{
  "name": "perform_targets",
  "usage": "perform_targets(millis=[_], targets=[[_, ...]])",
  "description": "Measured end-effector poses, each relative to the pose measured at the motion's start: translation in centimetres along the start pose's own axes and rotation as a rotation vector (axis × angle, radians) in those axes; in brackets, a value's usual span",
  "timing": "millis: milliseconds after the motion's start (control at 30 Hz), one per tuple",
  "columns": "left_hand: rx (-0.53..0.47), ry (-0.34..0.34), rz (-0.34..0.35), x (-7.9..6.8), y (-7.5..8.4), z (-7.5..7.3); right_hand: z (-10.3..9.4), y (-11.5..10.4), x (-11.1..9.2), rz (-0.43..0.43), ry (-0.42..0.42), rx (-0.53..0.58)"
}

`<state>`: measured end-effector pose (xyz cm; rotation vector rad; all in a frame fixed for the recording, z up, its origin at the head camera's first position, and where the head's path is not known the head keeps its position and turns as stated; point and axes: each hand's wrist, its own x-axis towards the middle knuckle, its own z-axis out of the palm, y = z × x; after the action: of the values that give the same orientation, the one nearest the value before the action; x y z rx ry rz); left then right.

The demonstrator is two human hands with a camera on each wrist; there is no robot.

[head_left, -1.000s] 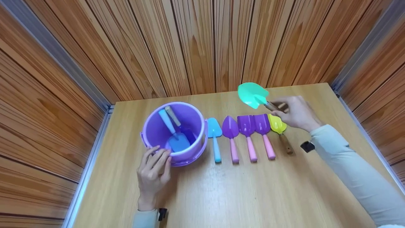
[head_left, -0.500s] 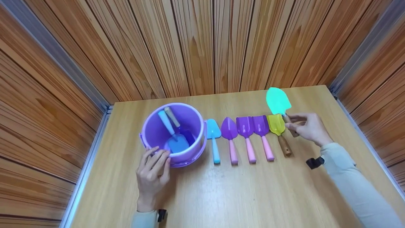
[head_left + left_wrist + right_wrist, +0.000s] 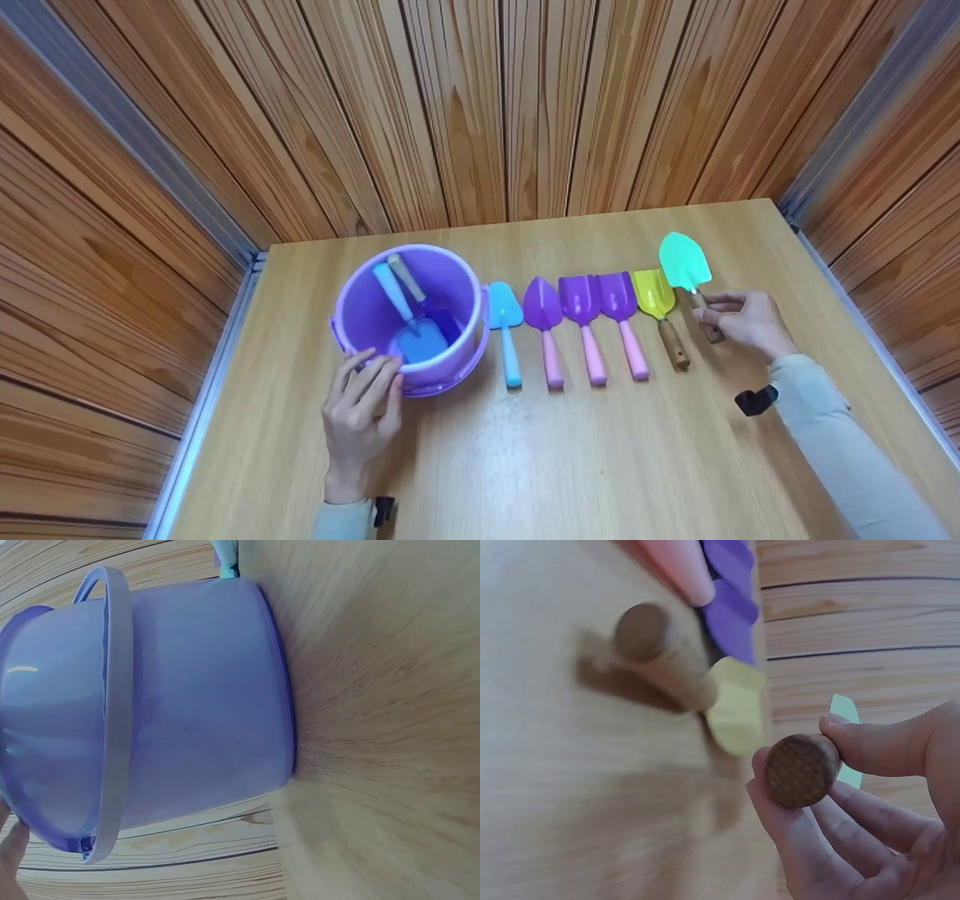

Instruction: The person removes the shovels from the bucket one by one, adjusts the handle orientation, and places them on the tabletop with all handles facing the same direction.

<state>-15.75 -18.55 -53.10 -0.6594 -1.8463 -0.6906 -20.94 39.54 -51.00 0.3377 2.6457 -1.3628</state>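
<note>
As the green trowel (image 3: 685, 260) is pinched by its wooden handle in the right of the two hands (image 3: 750, 321), it is held above the counter (image 3: 570, 465), well to the right of the purple bucket (image 3: 202, 697); the bucket's near rim is gripped by the left hand (image 3: 358, 416)! Between trowel and bucket, a whole row is laid out: yellow shovel (image 3: 655, 294), two purple scoops (image 3: 580, 298), purple pointed trowel (image 3: 542, 302), and, just beside the bucket, light blue trowel (image 3: 506, 307). Inside the bucket, a blue shovel (image 3: 421, 340) and a wooden-handled tool (image 3: 407, 277) are seen.
</note>
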Motion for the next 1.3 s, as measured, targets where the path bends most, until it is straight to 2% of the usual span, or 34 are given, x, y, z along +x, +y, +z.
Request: perform_targets(millis=[267,467,767,1100,1300], targets=[[-0.002,-0.001,0.001,0.0,0.0,0.0,-0.3,2.4,0.0,0.057,-0.030,-0.016],[0.008,-0.003,-0.008,-0.1,0.0,-0.1,-0.4,3.1,0.2,0.082,-0.064,-0.016],[0.002,0.011,0.011,0.0,-0.1,0.0,-0.2,3.3,0.4,0.140,-0.073,0.022],[0.000,0.018,0.015,0.0,-0.2,0.0,-0.5,2.8,0.4,0.136,-0.095,-0.095],[-0.001,0.003,0.004,0.0,-0.1,0.0,-0.4,2.5,0.5,0.145,-0.110,-0.093]])
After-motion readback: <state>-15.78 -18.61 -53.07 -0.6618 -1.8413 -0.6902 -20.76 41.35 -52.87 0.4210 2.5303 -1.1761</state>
